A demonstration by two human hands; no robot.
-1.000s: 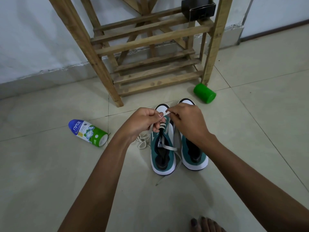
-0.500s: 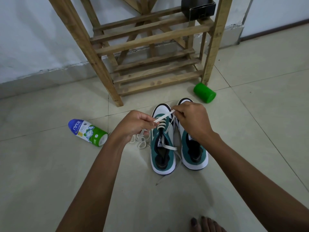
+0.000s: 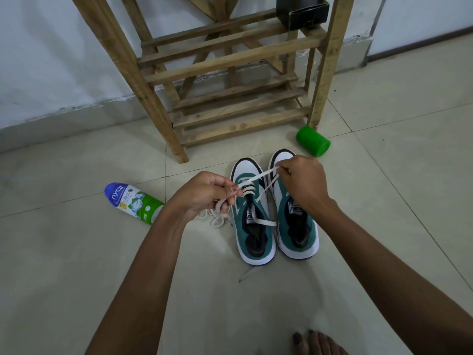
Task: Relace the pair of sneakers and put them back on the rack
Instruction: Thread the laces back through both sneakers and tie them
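Head view gives me the tiled floor [image 3: 76, 265] from above, with both bare arms reaching in from the bottom edge. At left of centre a talc bottle [image 3: 133, 202] lies on its side, blue cap toward the upper left. Just right of it my left hand [image 3: 202, 197] is curled, fingers pinched tight on a white lace [image 3: 256, 177]; more loose lace [image 3: 217, 219] is bunched on the floor beneath that hand. From the pinch the lace runs taut up and right across the toe of the left sneaker [image 3: 253, 226], a green and white shoe standing on the floor at frame centre, toe pointing toward the rack. A few lower eyelet rows look threaded; one lace end lies across its tongue. Touching it on the right stands the right sneaker [image 3: 297, 224], with no lace that I can see. Above that shoe's toe my right hand [image 3: 304, 183] grips the other end of the lace between closed fingertips. Across the upper middle stands the wooden rack [image 3: 230, 60], a black box [image 3: 302, 11] on its upper slats. By its right leg lies a green canister [image 3: 312, 141]. Toes [image 3: 314, 343] show at the bottom edge.
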